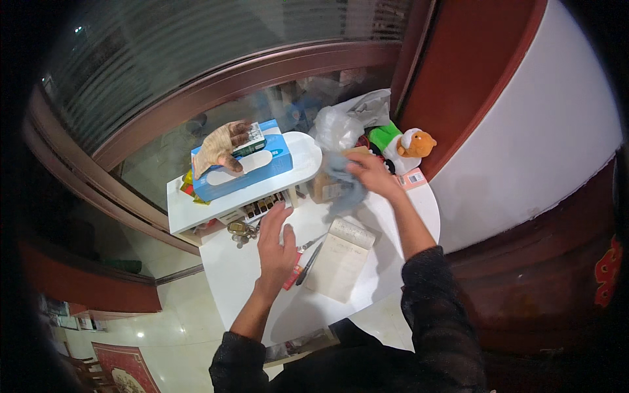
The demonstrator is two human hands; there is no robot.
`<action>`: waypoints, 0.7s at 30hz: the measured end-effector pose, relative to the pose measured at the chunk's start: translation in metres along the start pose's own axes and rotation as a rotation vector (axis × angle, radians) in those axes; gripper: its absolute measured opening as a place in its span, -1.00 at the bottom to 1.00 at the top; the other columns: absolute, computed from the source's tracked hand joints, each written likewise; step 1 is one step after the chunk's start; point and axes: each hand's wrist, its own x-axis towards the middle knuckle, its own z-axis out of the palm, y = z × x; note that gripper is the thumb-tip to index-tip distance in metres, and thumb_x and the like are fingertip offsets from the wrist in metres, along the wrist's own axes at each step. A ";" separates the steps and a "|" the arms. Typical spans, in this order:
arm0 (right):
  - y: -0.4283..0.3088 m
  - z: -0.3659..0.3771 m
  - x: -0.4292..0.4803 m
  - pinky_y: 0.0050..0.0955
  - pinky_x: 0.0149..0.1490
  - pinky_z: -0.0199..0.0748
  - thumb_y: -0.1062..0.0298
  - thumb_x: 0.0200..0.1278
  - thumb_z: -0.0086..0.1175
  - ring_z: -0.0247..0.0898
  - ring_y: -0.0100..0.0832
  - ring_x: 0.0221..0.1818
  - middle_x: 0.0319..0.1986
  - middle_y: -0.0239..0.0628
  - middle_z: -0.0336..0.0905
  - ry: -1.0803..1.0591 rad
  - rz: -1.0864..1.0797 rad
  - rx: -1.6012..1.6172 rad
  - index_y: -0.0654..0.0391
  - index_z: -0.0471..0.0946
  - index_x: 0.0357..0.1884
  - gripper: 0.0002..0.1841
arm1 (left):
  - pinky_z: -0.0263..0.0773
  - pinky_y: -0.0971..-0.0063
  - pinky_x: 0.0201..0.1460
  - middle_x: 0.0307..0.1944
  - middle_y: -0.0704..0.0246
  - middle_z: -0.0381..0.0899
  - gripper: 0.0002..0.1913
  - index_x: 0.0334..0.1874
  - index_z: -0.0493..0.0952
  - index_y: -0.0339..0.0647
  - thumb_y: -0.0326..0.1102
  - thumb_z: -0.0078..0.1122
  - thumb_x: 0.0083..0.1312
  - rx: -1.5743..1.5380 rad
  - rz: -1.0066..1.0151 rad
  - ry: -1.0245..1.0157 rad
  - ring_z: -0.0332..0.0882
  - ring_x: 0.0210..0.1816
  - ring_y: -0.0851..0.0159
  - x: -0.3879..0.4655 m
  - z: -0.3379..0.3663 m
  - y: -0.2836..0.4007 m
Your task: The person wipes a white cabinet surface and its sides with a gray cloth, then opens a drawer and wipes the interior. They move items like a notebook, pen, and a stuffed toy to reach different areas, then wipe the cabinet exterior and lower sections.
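My right hand grips a blue-grey cloth, blurred by motion, which hangs in front of a brown cardboard box at the back of the white table. My left hand is over the table with fingers apart, holding nothing. Between my hands lie an open notepad with handwriting, a dark pen along its left side and a red packet partly under my left hand. Left of my left hand is a bunch of keys near a row of small bottles under the raised shelf.
On the raised white shelf, a work glove lies over a blue tissue box. Clear plastic bags, a plush toy and a pink box stand at the back right, near the wall.
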 end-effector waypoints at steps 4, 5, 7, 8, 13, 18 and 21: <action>0.026 -0.064 -0.070 -0.33 0.06 0.49 0.38 0.31 0.13 0.59 -0.25 -0.09 -0.20 -0.15 0.65 0.389 0.088 -0.019 0.23 0.51 0.03 -0.71 | 0.22 0.14 0.45 0.32 -0.01 0.40 -0.62 0.22 0.46 -0.37 -0.49 0.06 0.35 0.128 -0.010 -0.184 0.32 0.39 -0.06 0.024 0.027 -0.004; 0.021 -0.078 -0.085 -0.29 0.01 0.50 0.37 0.32 0.12 0.61 -0.21 -0.11 -0.20 -0.10 0.64 0.404 0.186 -0.092 0.23 0.50 0.05 -0.70 | 0.21 0.14 0.47 0.34 -0.02 0.37 -0.60 0.25 0.44 -0.37 -0.48 0.07 0.35 0.165 -0.005 -0.222 0.29 0.41 -0.07 0.035 0.037 -0.004; 0.040 -0.078 -0.113 -0.25 0.01 0.50 0.37 0.36 0.09 0.62 -0.12 -0.09 -0.15 -0.03 0.65 0.546 0.156 -0.128 0.26 0.47 0.09 -0.69 | 0.11 0.15 0.53 0.40 -0.04 0.30 -0.51 0.33 0.37 -0.34 -0.41 0.13 0.36 0.240 0.098 -0.293 0.19 0.47 -0.09 0.060 0.066 -0.013; 0.047 -0.065 -0.127 -0.21 0.07 0.48 0.36 0.38 0.07 0.58 -0.06 -0.02 -0.09 0.01 0.63 0.558 0.173 -0.193 0.26 0.47 0.12 -0.68 | 0.09 0.15 0.53 0.41 -0.03 0.29 -0.50 0.35 0.36 -0.32 -0.39 0.15 0.36 0.314 0.175 -0.316 0.18 0.48 -0.08 0.075 0.082 -0.016; 0.111 0.009 -0.198 -0.05 0.41 0.16 0.21 0.42 0.05 0.20 -0.04 0.43 0.32 -0.06 0.38 0.108 0.072 -0.601 0.10 0.44 0.31 -0.54 | 0.00 0.04 0.55 0.44 -0.03 0.26 -0.29 0.43 0.29 -0.28 -0.04 0.22 0.31 0.749 0.371 -0.479 0.12 0.51 -0.08 0.143 0.138 -0.032; 0.126 0.005 -0.193 -0.02 0.45 0.06 0.16 0.39 0.05 0.13 -0.01 0.46 0.36 -0.12 0.34 0.136 0.110 -0.548 0.01 0.44 0.34 -0.51 | 0.03 -0.03 0.49 0.43 -0.11 0.25 0.04 0.48 0.26 -0.28 0.46 0.12 0.14 0.920 0.052 -0.838 0.20 0.46 -0.14 0.183 0.169 -0.023; 0.126 -0.004 -0.180 -0.04 0.46 0.06 0.12 0.36 0.10 0.14 -0.01 0.46 0.34 -0.12 0.36 0.130 0.096 -0.600 -0.01 0.44 0.34 -0.48 | 0.04 -0.04 0.47 0.40 -0.15 0.28 0.15 0.48 0.27 -0.27 0.58 0.12 0.03 0.865 -0.046 -0.940 0.22 0.43 -0.22 0.192 0.179 -0.023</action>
